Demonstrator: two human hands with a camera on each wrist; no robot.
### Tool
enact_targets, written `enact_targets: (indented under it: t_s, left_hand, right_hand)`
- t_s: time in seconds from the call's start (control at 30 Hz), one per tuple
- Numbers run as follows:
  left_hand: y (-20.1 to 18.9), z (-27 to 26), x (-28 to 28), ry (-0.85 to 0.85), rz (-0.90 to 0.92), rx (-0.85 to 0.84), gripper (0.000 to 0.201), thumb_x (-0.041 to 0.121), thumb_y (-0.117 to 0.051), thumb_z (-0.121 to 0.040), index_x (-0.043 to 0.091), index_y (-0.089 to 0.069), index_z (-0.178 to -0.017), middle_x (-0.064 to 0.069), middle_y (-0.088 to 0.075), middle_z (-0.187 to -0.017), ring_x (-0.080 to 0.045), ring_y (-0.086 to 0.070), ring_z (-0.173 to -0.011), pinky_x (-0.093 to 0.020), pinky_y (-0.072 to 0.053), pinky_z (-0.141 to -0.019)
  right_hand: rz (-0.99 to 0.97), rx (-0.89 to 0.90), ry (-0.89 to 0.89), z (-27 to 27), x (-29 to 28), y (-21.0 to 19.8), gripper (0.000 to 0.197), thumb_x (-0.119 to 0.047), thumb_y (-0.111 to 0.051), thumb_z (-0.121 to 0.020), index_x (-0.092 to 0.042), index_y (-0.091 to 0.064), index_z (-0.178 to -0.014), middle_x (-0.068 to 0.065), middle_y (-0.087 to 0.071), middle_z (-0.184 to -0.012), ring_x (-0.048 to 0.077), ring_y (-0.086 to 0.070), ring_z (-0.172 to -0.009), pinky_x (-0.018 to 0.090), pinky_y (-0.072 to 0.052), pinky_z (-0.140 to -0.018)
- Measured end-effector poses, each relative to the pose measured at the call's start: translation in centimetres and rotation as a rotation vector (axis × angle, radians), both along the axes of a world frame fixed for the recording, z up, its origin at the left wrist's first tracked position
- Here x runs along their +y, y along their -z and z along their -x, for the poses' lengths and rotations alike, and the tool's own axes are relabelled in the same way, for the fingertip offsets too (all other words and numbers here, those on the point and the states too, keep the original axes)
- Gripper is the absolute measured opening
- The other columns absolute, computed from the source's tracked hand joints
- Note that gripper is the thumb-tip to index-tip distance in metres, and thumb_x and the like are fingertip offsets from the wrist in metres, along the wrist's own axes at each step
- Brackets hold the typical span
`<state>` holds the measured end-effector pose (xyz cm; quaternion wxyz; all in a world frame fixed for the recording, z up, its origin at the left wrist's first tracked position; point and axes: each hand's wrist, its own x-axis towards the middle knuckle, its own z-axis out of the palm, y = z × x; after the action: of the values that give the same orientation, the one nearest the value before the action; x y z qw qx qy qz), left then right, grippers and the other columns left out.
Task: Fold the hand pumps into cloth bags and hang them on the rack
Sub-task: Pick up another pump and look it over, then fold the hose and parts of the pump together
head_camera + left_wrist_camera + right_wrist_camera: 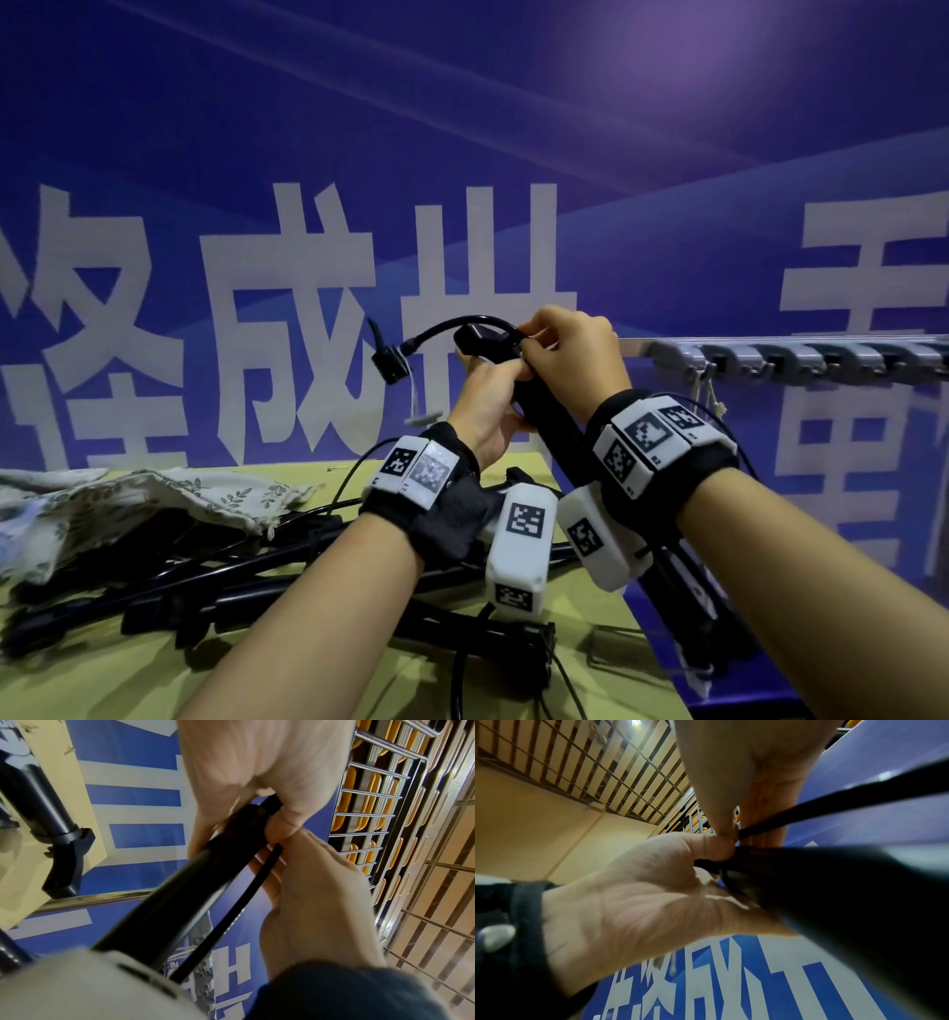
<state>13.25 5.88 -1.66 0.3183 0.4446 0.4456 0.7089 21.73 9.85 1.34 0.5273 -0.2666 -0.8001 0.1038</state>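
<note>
Hand pump (544, 411): black, held upright above the table (128, 668), well clear of it. Left hand (488, 406) curled round the barrel, apparently to steady it. Right hand (570, 349) gripping the top end where the hose (452, 326) arcs out, probably to fold it down. Further pumps (231, 580) lie heaped on the table. Cloth bag (128, 503): leaf-printed, limp beside the heap; contents cannot be told. Rack (796, 354): hooks on the wall, right.
</note>
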Motion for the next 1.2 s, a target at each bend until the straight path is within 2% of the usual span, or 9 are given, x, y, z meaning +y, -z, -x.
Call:
enact_targets:
  t_s: [0.13,0.27,0.53,0.73,0.87,0.97,1.07,1.13,1.2]
  left_hand:
    - [0.2,0.1,-0.3,0.012,-0.037,0.02,0.028,0.002,-0.039,-0.093,0.011,-0.049,-0.118,-0.002,-0.057,-0.071,-0.014,-0.059,-0.06,-0.029,-0.049,-0.049]
    - [0.2,0.3,-0.5,0.029,-0.076,-0.026,0.039,-0.002,-0.036,-0.089,0.0,-0.05,-0.126,-0.014,-0.06,-0.092,-0.023,-0.059,-0.077,-0.039,-0.051,-0.064]
    - [0.9,0.6,-0.2,-0.005,-0.08,-0.044,0.025,-0.006,-0.037,-0.087,0.006,-0.048,-0.106,-0.01,-0.053,-0.077,-0.023,-0.055,-0.073,-0.037,-0.049,-0.059]
    - [-0.5,0.5,0.5,0.014,-0.08,-0.075,0.032,-0.003,-0.036,-0.089,0.005,-0.048,-0.117,-0.014,-0.057,-0.086,-0.029,-0.058,-0.082,-0.048,-0.049,-0.071]
    - [-0.9,0.5,1.0,-0.002,-0.069,-0.088,0.037,0.0,-0.038,-0.087,-0.002,-0.047,-0.123,-0.018,-0.055,-0.1,-0.031,-0.057,-0.092,-0.049,-0.051,-0.073]
    - [-1.5,1.2,0.7,0.052,-0.111,-0.093,0.029,0.001,-0.034,-0.087,0.004,-0.048,-0.112,-0.015,-0.054,-0.096,-0.025,-0.055,-0.083,-0.043,-0.049,-0.069]
    - [-2.1,2.7,0.6,0.079,-0.185,-0.195,0.047,0.0,-0.04,-0.077,0.005,-0.042,-0.123,-0.02,-0.052,-0.108,-0.028,-0.057,-0.088,-0.049,-0.049,-0.068]
    - [-2.0,3.9,0.7,0.063,-0.201,-0.282,0.069,0.002,-0.045,-0.064,0.003,-0.033,-0.132,-0.022,-0.052,-0.107,-0.03,-0.061,-0.083,-0.048,-0.054,-0.06]
    - [-1.7,4.9,0.9,0.061,-0.192,-0.29,0.042,0.002,-0.042,-0.069,-0.003,-0.041,-0.111,-0.017,-0.061,-0.083,-0.024,-0.064,-0.07,-0.045,-0.055,-0.057]
  right_hand:
    - [0.003,-0.024,-0.039,0.2,-0.1,-0.1,0.016,-0.013,-0.06,-0.085,-0.014,-0.073,-0.095,0.008,-0.071,-0.086,0.023,-0.066,-0.083,0.031,-0.053,-0.082]
    - [-0.016,0.053,-0.073,0.2,-0.2,0.0,0.016,-0.011,-0.059,-0.086,-0.011,-0.072,-0.097,0.006,-0.07,-0.086,0.015,-0.06,-0.073,0.023,-0.049,-0.075]
    - [0.011,-0.029,-0.103,0.7,0.3,0.2,0.017,-0.006,-0.061,-0.082,-0.008,-0.074,-0.092,0.012,-0.072,-0.088,0.026,-0.067,-0.087,0.038,-0.053,-0.086]
    - [0.019,-0.179,-0.13,0.3,0.2,-1.9,0.024,0.0,-0.057,-0.085,-0.008,-0.072,-0.101,0.011,-0.071,-0.1,0.021,-0.064,-0.098,0.022,-0.046,-0.085]
    - [0.009,-0.298,-0.107,0.3,0.1,-3.1,0.028,0.002,-0.053,-0.084,-0.006,-0.068,-0.107,0.011,-0.068,-0.106,0.023,-0.061,-0.102,0.023,-0.044,-0.084]
    - [0.095,-0.23,-0.189,0.6,0.6,-3.1,0.029,0.003,-0.043,-0.088,-0.009,-0.061,-0.107,0.009,-0.064,-0.104,0.02,-0.06,-0.094,0.014,-0.042,-0.071]
    - [0.293,-0.194,-0.333,0.4,1.0,-2.4,0.027,-0.005,-0.045,-0.092,-0.011,-0.052,-0.118,0.005,-0.057,-0.103,0.012,-0.056,-0.08,0.005,-0.043,-0.054]
    - [0.298,-0.331,-0.334,0.4,1.5,-1.8,0.034,-0.012,-0.055,-0.091,-0.01,-0.049,-0.124,0.008,-0.059,-0.111,0.015,-0.055,-0.091,0.014,-0.045,-0.065]
    - [0.195,-0.457,-0.284,0.9,2.0,-1.2,0.041,-0.016,-0.06,-0.088,-0.01,-0.047,-0.127,0.009,-0.059,-0.119,0.018,-0.054,-0.102,0.022,-0.04,-0.077]
